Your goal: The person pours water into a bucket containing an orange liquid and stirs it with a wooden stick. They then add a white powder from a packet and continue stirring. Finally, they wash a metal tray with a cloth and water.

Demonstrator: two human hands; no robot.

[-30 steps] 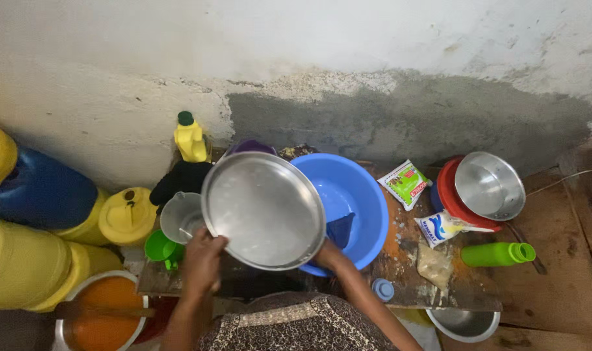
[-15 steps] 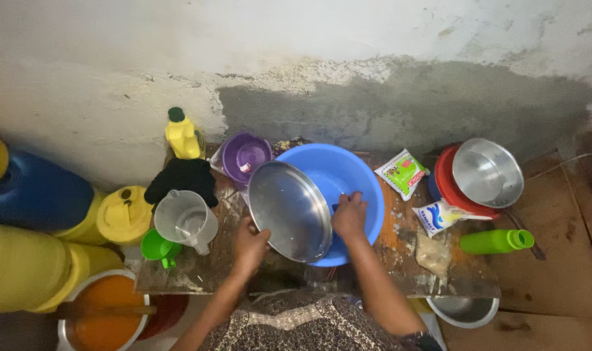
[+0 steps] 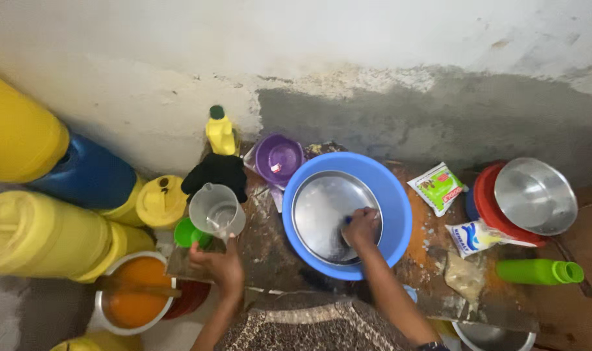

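Note:
A round metal plate lies inside a blue plastic basin on a worn wooden table. My right hand presses down on the plate's right side, fingers closed over a small blue scrubbing piece that barely shows. My left hand is at the table's left front edge, fingers curled. It sits just under a clear plastic jug and beside a green cup. Whether it grips the jug's handle is hidden.
At the back stand a purple bowl, a yellow bottle and a black cloth. To the right are two sachets, a metal bowl on a red one, and a green bottle. To the left are yellow and blue jerrycans and a pot of orange liquid.
The metal plate, held up in both hands a second ago, now lies flat in the blue basin. My left hand left it and moved left to the jug. My right hand stays on it.

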